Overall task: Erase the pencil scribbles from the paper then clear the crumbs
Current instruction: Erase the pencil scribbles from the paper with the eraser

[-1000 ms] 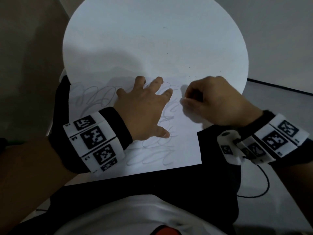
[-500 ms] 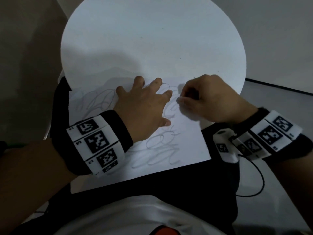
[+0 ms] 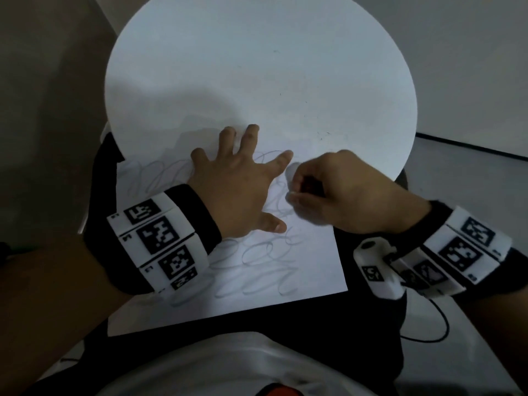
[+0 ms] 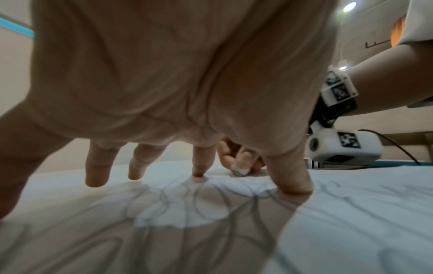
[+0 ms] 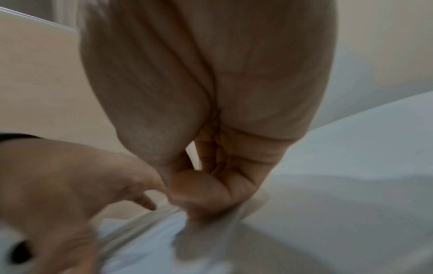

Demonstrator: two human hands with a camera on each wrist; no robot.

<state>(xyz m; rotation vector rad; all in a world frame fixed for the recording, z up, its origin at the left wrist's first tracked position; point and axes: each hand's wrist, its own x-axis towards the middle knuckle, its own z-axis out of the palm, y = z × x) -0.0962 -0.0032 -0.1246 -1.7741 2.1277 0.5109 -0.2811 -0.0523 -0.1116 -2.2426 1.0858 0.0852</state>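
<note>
A white sheet of paper point(image 3: 308, 270) covered in grey pencil scribbles point(image 3: 265, 264) lies at the near edge of the round white table point(image 3: 257, 67). My left hand point(image 3: 243, 181) lies flat on the paper with fingers spread, pressing it down; its fingertips point(image 4: 199, 172) touch the scribbled sheet. My right hand point(image 3: 297, 192) is curled just right of the left one and pinches a small white eraser point(image 4: 241, 169) against the paper. The right wrist view is blurred, showing only the curled right hand point(image 5: 194, 194) over the paper.
Tiny dark crumbs point(image 3: 323, 134) lie on the table beyond the paper. A black cable point(image 3: 428, 335) runs over the grey floor at the right. My dark-clothed lap point(image 3: 257, 327) is under the paper's near edge. The table's far half is bare.
My right hand with the eraser has slid left and nearer, closer to my left index finger. The paper has shifted and turned slightly under the hands. My left fingers are spread wider.
</note>
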